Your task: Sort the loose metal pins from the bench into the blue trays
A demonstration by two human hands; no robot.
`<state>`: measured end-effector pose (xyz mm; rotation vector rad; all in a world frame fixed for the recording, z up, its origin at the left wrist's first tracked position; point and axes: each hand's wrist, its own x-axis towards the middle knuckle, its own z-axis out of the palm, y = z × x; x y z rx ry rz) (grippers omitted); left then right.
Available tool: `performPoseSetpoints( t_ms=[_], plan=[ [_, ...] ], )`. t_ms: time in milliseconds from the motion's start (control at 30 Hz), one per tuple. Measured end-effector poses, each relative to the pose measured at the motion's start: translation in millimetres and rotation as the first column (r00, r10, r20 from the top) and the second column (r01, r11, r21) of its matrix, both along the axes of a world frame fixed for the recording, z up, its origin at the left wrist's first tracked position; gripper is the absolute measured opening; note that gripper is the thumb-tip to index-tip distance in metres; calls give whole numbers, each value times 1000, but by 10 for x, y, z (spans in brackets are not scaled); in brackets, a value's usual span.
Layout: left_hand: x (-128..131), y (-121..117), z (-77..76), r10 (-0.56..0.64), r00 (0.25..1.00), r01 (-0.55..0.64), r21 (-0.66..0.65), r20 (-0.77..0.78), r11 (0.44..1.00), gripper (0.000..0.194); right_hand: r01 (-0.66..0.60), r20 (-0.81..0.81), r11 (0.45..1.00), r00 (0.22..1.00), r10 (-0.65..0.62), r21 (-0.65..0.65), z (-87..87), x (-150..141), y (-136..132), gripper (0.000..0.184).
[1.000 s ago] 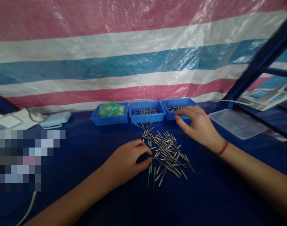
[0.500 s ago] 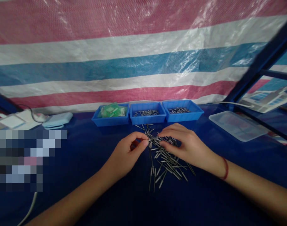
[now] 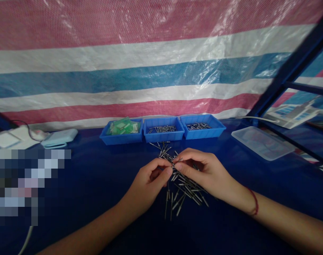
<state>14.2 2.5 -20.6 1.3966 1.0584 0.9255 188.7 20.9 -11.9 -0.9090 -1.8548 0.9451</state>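
Between pinched grips (image 3: 148, 181) (image 3: 210, 173), a rivet (image 3: 173, 165)

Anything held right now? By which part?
Apparently one rivet, pinched between left hand and right hand; too small to tell by which part.

the rivets (image 3: 192, 191) were silver-grey, the desk (image 3: 105, 170) dark blue; at twelve o'clock, the sheet (image 3: 161, 78) was striped red, white and blue.

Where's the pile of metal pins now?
In the head view, the pile of metal pins lies right of centre on the blue table, in front of the middle blue bin, partly hidden by the right hand.
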Motion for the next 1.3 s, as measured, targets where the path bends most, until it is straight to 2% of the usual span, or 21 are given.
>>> performPoseSetpoints(
  t_ms=[433, 667, 1067, 1300],
  plan=[
    [-19, -8, -11, -58, 990, 65, 48, -132, 997, 23, 23, -22, 999, 1000, -22, 23, 1, -13, -33, 9],
    [-5, -5, 7, -69, 992, 72, 25, -102, 997, 20, 23, -17, 999, 1000, -22, 35, 5, -18, -31, 9],
    [7, -2, -14, 24, 998, -22, 29, -66, 999, 16, 76, 16, 996, 997, -76, 45, 8, -16, -51, 8],
    [-11, -18, -41, 125, 987, -109, 145, -103, 983, 12, 93, 50, 994, 994, -96, 65, -43, -24, -16, 5]
  ],
)
